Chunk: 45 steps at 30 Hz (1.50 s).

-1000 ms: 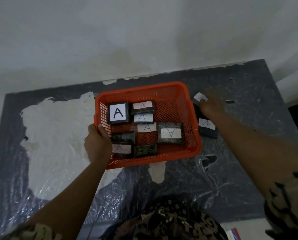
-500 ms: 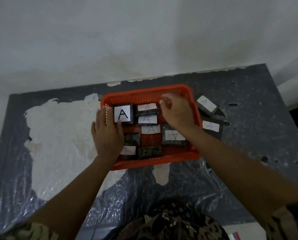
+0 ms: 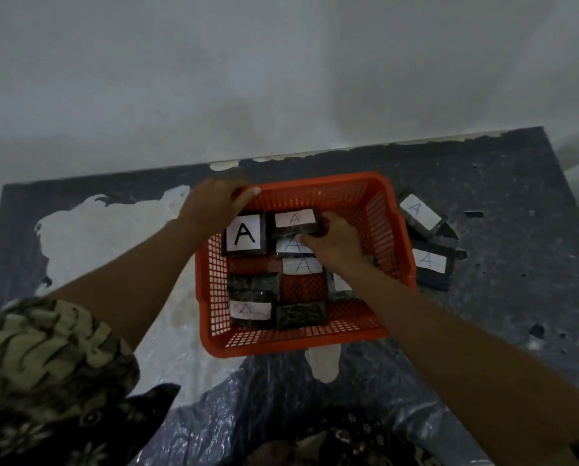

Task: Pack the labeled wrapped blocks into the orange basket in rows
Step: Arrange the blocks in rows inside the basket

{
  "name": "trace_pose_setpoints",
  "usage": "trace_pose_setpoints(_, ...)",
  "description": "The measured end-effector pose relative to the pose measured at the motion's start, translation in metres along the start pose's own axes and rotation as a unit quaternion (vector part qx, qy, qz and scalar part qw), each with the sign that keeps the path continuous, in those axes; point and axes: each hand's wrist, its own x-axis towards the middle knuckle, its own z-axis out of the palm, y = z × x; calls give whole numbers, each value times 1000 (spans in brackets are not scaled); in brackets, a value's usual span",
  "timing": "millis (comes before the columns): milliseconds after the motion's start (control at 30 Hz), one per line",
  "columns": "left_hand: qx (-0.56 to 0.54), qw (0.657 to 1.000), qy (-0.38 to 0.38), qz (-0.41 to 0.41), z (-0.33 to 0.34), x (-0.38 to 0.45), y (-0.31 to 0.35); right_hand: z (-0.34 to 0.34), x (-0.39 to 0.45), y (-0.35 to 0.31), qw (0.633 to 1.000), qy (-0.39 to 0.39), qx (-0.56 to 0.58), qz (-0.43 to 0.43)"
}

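The left hand point(image 3: 214, 205) grips the far-left corner of the orange basket point(image 3: 379, 193), fingers curled over its rim. The right hand point(image 3: 335, 245) reaches inside, fingers closed on a labeled block point(image 3: 295, 220) in the far row — beside the big-A block point(image 3: 245, 234). Several blocks lie in the basket; two more point(image 3: 431, 264) sit on the table point(image 3: 517, 230) just right of it.

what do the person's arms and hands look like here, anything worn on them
Both hands, the left hand and the right hand, are bare: no gloves, rings or watch visible. The forearms are bare too. Short sleeves end near the elbows, in a dark and pale tan patterned fabric; the right one barely shows at the frame's edge.
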Motion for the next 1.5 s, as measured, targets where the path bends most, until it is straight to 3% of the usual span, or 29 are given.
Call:
trace_pose_setpoints(300,-6,998,55,3,13,1,-7,8,-8,2,1000,-10,16,-9)
trace_pose_setpoints(567,-11,997,72,6,17,2,-10,-11,-35,-3,998,55,-4,-37)
trace_pose_setpoints(667,-9,997,75,5,19,3,-13,-21,-44,-1,994,-5,-86,-60)
trace_pose_setpoints(800,-12,996,82,12,21,3,-14,-27,-44,-2,971,-161,-179,2)
trace_pose_setpoints(867,-12,996,88,14,21,3,-14,-28,-40,-5,959,-185,-215,-1)
trace_pose_setpoints(1000,-13,996,87,15,22,3,-16,-20,-37,-4,941,-152,-293,-77)
trace_pose_setpoints(1333,-12,996,88,19,23,4,-16,-9,-47,11,967,-40,-229,-105)
trace_pose_setpoints(1500,-17,996,82,18,22,4,-15,-10,-39,4,961,1,-252,-117)
